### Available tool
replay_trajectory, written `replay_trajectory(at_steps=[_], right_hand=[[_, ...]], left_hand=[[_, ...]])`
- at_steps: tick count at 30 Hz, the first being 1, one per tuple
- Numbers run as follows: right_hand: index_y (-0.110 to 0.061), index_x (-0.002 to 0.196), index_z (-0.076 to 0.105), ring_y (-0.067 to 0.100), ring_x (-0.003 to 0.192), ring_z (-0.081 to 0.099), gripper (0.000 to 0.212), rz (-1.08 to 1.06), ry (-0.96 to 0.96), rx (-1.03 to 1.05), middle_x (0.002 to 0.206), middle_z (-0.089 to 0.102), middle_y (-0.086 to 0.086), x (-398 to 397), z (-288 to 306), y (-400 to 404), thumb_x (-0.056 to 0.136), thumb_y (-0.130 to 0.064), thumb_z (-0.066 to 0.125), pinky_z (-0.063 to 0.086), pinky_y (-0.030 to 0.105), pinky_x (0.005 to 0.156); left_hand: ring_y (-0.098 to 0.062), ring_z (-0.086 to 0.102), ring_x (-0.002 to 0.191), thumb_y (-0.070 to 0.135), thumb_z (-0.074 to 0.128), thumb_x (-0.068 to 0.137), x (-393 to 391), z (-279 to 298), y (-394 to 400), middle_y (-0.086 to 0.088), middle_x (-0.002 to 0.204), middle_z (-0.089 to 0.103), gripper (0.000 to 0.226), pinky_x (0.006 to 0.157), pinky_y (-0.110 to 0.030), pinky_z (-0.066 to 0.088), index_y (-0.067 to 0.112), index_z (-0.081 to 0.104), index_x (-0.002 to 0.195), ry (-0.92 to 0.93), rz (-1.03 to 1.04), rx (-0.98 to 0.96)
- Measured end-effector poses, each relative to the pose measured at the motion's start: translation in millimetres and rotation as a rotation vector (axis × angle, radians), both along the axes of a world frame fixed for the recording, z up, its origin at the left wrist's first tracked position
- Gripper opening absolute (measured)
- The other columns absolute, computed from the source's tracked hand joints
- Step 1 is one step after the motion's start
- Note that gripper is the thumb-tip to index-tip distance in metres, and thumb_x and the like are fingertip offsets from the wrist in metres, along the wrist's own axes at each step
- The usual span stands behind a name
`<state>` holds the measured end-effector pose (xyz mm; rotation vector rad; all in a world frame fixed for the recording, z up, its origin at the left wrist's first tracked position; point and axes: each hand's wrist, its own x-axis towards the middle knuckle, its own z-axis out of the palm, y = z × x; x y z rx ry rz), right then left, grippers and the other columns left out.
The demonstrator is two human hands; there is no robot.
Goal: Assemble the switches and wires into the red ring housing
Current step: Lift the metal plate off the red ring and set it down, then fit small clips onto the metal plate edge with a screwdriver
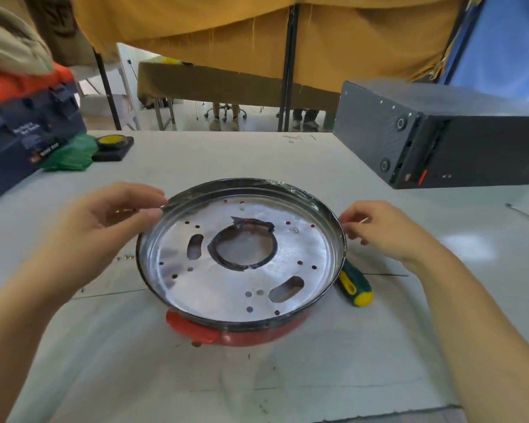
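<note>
White worktable (257,154), scuffed, under hanging mustard cloth; black computer case (440,138) far right, blue toolbox (22,141) far left. Centre of table: round perforated silver metal plate with dark rim (242,248), seated on top of red ring housing (251,335), of which only near edge and red tab visible. Left hand (104,227) at plate's left rim, thumb and forefinger pinching the edge. Right hand (388,230) at right rim, fingers curled toward it; actual contact not clear, grip cannot be told. Green-and-yellow-handled screwdriver (353,285) lying just beside housing, partly tucked under plate's right edge. No switches or wires in view.

Risks, judged:
- Lifting from one pinched edge only: plate tilting, slipping, dropping back onto housing.
- Thin metal rim: possible cut to fingertips.
- Screwdriver under rim: snagging, or rolling away when plate shifts.
- Small loose bits on table near left rim: easily scattered.
</note>
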<state>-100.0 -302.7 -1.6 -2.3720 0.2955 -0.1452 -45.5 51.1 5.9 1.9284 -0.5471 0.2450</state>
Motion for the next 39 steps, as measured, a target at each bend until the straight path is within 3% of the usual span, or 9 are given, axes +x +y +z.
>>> replay_trajectory(at_steps=[5, 8, 12, 15, 18, 22, 28, 32, 39], right_hand=[[-0.021, 0.084, 0.055, 0.005, 0.068, 0.046, 0.012, 0.004, 0.108, -0.253, 0.078, 0.053, -0.005, 21.9, -7.4, 5.0, 0.084, -0.01, 0.059, 0.034, 0.019, 0.053], [-0.018, 0.089, 0.049, 0.015, 0.071, 0.045, 0.014, -0.007, 0.161, -0.376, 0.085, 0.05, 0.002, 34.0, -8.4, 10.3, 0.085, -0.004, 0.052, 0.032, 0.024, 0.054], [-0.015, 0.09, 0.045, 0.019, 0.074, 0.045, 0.011, -0.027, 0.202, -0.432, 0.09, 0.049, 0.005, 40.7, -9.6, 13.7, 0.088, -0.005, 0.048, 0.033, 0.027, 0.055], [-0.015, 0.097, 0.048, 0.017, 0.072, 0.05, 0.01, -0.093, 0.117, -0.24, 0.09, 0.053, 0.005, 39.6, -13.7, 8.7, 0.09, -0.01, 0.052, 0.037, 0.027, 0.054], [-0.008, 0.104, 0.058, 0.022, 0.074, 0.06, 0.013, -0.129, -0.008, 0.076, 0.09, 0.064, 0.014, 35.2, -16.4, 1.1, 0.091, -0.009, 0.055, 0.05, 0.032, 0.062], [-0.002, 0.099, 0.066, 0.017, 0.062, 0.056, 0.021, -0.178, -0.099, 0.435, 0.084, 0.062, 0.017, 28.9, -15.9, -0.2, 0.091, 0.001, 0.046, 0.049, 0.016, 0.046], [-0.007, 0.095, 0.064, 0.019, 0.062, 0.043, 0.018, -0.239, -0.074, 0.502, 0.069, 0.051, 0.005, 30.5, -16.2, 4.6, 0.093, -0.019, 0.05, 0.037, 0.032, 0.059], [-0.011, 0.098, 0.063, 0.016, 0.054, 0.034, 0.02, -0.232, -0.126, 0.573, 0.058, 0.04, 0.001, 25.5, -15.4, 7.4, 0.096, -0.022, 0.046, 0.03, 0.031, 0.054], [-0.012, 0.098, 0.063, 0.015, 0.056, 0.042, 0.018, -0.226, -0.156, 0.651, 0.05, 0.053, -0.006, 24.9, -15.3, 14.6, 0.098, -0.018, 0.045, 0.039, 0.025, 0.054]], left_hand=[[0.003, 0.064, 0.069, 0.011, 0.067, 0.083, 8.1, -20.5, 35.4, 0.01, 0.081, 0.073, 0.025, 0.072, -0.026, 0.047, 0.036, 0.071, 0.082, 0.111, 0.2, -0.002], [0.006, 0.059, 0.057, 0.014, 0.067, 0.084, 12.2, -25.1, 39.9, 0.01, 0.07, 0.071, 0.019, 0.062, -0.025, 0.042, 0.032, 0.071, 0.08, 0.152, 0.259, 0.044], [-0.015, 0.064, 0.072, 0.019, 0.067, 0.085, 21.8, -22.8, 41.7, 0.002, 0.077, 0.071, 0.014, 0.066, -0.029, 0.046, 0.031, 0.07, 0.081, 0.187, 0.299, 0.107], [-0.025, 0.064, 0.078, 0.019, 0.068, 0.084, 29.5, -19.3, 42.0, 0.001, 0.08, 0.071, 0.011, 0.067, -0.031, 0.047, 0.03, 0.07, 0.082, 0.217, 0.309, 0.138], [-0.017, 0.065, 0.076, 0.017, 0.068, 0.084, 37.7, -15.4, 41.8, 0.006, 0.081, 0.071, 0.013, 0.063, -0.027, 0.047, 0.03, 0.069, 0.079, 0.219, 0.328, 0.204], [-0.01, 0.064, 0.077, 0.016, 0.067, 0.084, 40.5, -25.0, 40.1, 0.006, 0.082, 0.07, 0.014, 0.063, -0.022, 0.045, 0.029, 0.07, 0.082, 0.231, 0.331, 0.323], [-0.006, 0.057, 0.083, 0.024, 0.069, 0.08, 32.9, -30.8, 42.8, 0.013, 0.086, 0.063, 0.008, 0.071, -0.025, 0.04, 0.032, 0.071, 0.079, 0.177, 0.226, 0.492], [-0.007, 0.057, 0.084, 0.024, 0.07, 0.08, 26.8, -27.9, 46.9, 0.012, 0.085, 0.062, 0.008, 0.07, -0.024, 0.038, 0.032, 0.07, 0.076, 0.171, 0.18, 0.497], [-0.006, 0.057, 0.08, 0.012, 0.072, 0.078, 24.8, -29.5, 45.2, 0.004, 0.085, 0.063, 0.024, 0.072, -0.021, 0.041, 0.032, 0.064, 0.067, 0.13, 0.159, 0.588]])
